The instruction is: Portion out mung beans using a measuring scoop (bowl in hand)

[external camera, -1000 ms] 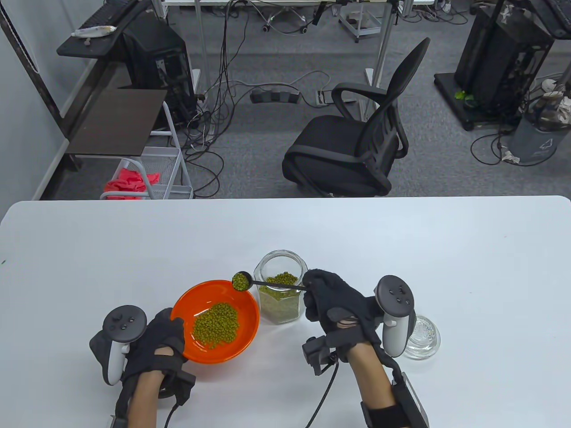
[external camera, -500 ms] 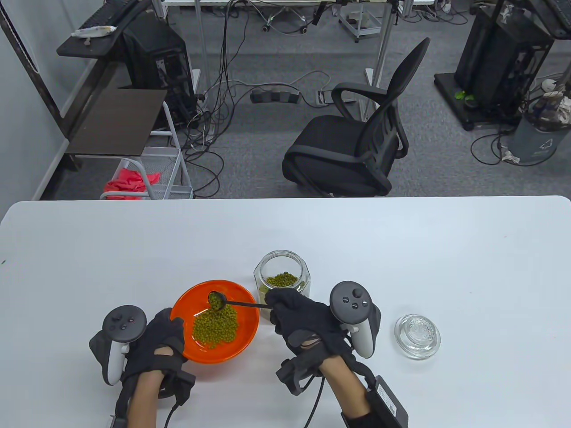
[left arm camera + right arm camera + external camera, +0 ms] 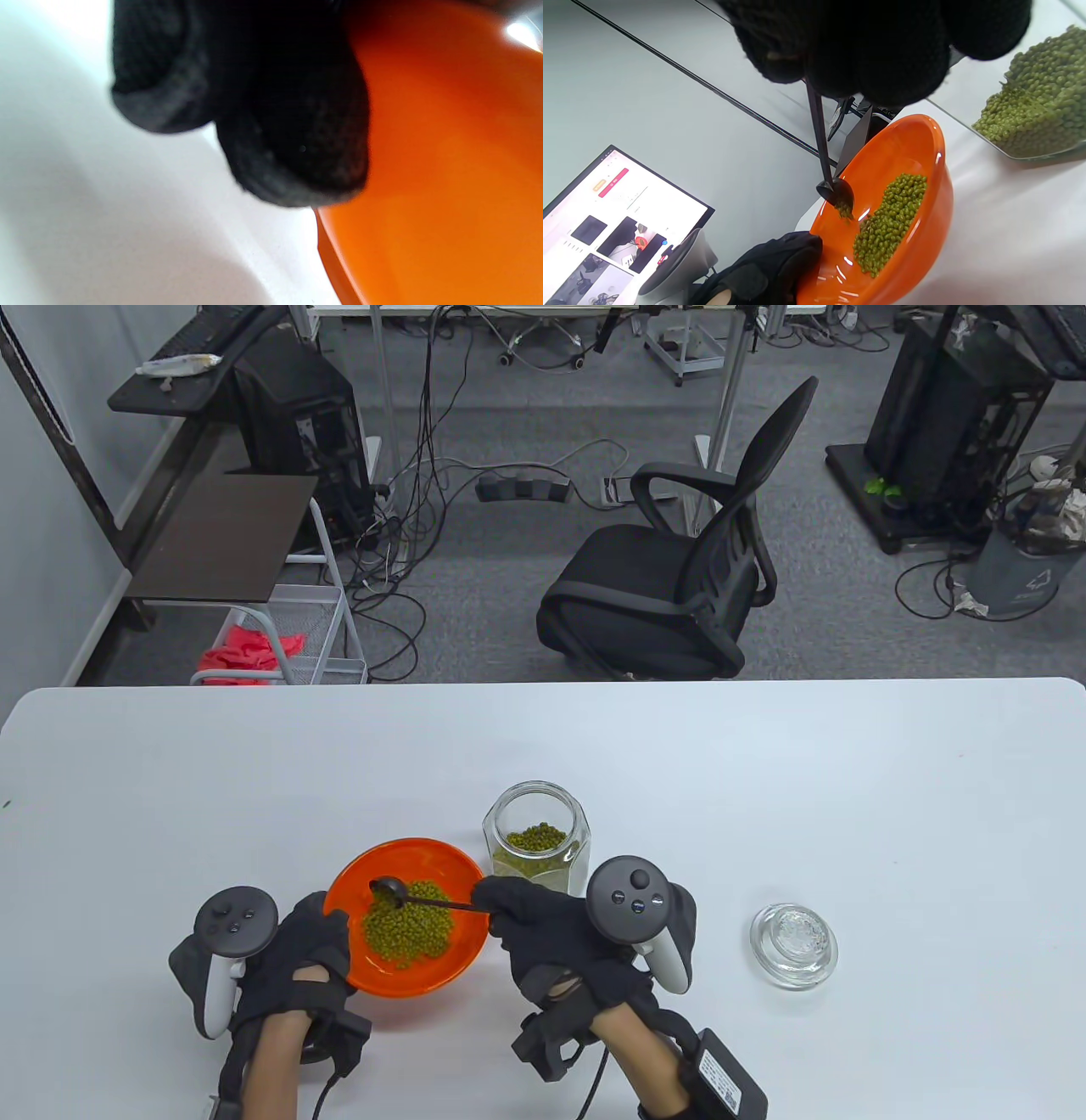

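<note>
Here the right hand grip clamps the tipped scoop over the orange bowl, which the left hand grips.

A grey carpeted floor is seen beyond the white tabletop. A black office chair is placed near its far edge, cables are strewn about, and a wire basket is set at left.

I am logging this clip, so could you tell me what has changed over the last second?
The right hand carried the loaded measuring scoop leftward from above the glass jar over the orange bowl and tipped it, spilling beans. The left hand kept holding the bowl; the jar stayed put.
</note>
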`<state>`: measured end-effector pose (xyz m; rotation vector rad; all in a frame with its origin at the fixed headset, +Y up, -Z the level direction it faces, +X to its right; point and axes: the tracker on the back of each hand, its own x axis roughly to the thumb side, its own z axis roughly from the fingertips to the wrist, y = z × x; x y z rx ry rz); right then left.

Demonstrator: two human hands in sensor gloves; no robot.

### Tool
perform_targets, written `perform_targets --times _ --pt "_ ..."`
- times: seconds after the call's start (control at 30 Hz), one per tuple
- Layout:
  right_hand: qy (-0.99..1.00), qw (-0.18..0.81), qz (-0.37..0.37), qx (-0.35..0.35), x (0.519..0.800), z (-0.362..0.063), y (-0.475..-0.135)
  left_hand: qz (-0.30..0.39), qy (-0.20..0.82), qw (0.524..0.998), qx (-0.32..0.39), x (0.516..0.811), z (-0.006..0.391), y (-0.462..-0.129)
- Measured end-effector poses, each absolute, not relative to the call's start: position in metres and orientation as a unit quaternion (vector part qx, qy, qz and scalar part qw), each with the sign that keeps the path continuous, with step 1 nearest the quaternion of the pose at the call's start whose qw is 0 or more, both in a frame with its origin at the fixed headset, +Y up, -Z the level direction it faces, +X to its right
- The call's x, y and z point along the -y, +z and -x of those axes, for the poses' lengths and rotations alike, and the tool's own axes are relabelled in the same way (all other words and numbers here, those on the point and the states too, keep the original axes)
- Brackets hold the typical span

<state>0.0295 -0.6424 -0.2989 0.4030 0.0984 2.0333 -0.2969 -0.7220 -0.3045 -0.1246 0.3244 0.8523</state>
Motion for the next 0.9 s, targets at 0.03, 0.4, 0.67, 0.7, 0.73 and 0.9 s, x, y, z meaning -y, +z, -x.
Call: perform_targets --times 0.03,0.4,0.67,0.7,0.73,0.9 --pt "0.846 0.503 -0.170 -0.040 0.642 -0.029 -0.298 0.060 0.411 0.896 -0.157 0.722 0.297 -0.305" --pt "0.861 0.476 -0.176 -0.011 0.638 -0.032 -0.296 0.060 0.410 0.896 -0.157 0.722 0.297 -0.305" --pt "0.851 0.502 -0.154 0.014 0.639 -0.039 -0.299 0.059 0.410 0.897 -0.156 0.722 0.297 -0.305" --pt "0.850 0.505 -0.152 0.016 0.639 -0.040 -0.299 0.060 0.410 0.897 -0.156 0.722 0.297 -0.305" --pt "0.846 0.512 -0.147 0.020 0.640 -0.042 -0.300 0.059 0.410 0.897 -0.156 0.722 0.297 -0.305" --pt "0.833 0.537 -0.129 0.034 0.639 -0.049 -0.302 0.060 0.411 0.896 -0.156 0.722 0.297 -0.305"
